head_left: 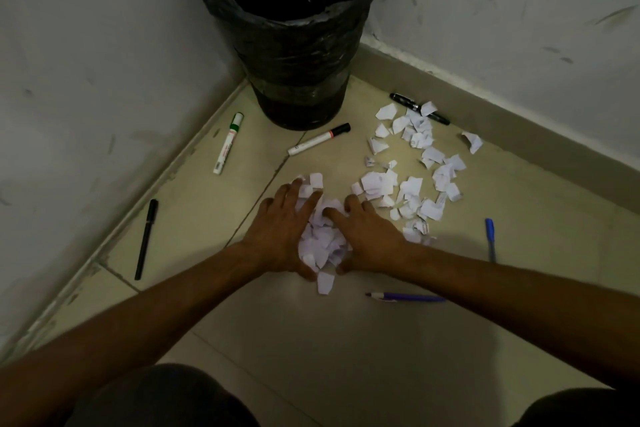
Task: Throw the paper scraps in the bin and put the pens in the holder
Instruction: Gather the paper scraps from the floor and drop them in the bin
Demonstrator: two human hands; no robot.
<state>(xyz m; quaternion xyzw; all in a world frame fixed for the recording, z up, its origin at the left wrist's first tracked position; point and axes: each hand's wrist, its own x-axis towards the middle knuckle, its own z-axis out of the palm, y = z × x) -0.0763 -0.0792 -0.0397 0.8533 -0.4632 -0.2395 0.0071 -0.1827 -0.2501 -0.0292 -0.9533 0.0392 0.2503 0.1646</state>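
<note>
A heap of white paper scraps [322, 243] lies on the floor between my two hands. My left hand [280, 232] presses against its left side and my right hand [370, 236] against its right side, fingers spread. More loose scraps [412, 163] are scattered to the right, toward the wall. A black-lined bin [287, 28] stands in the corner. Pens lie around: a green-capped marker [228, 143], a black-capped marker [318, 139], a black pen [146, 238], a black marker [419, 108] partly under scraps, and two blue pens [405, 296] [490, 239]. No holder is in view.
White walls meet in the corner behind the bin, with a skirting strip [485, 87] along the right wall. The beige tiled floor [311, 340] stretches toward me. My knees show dark at the bottom edge.
</note>
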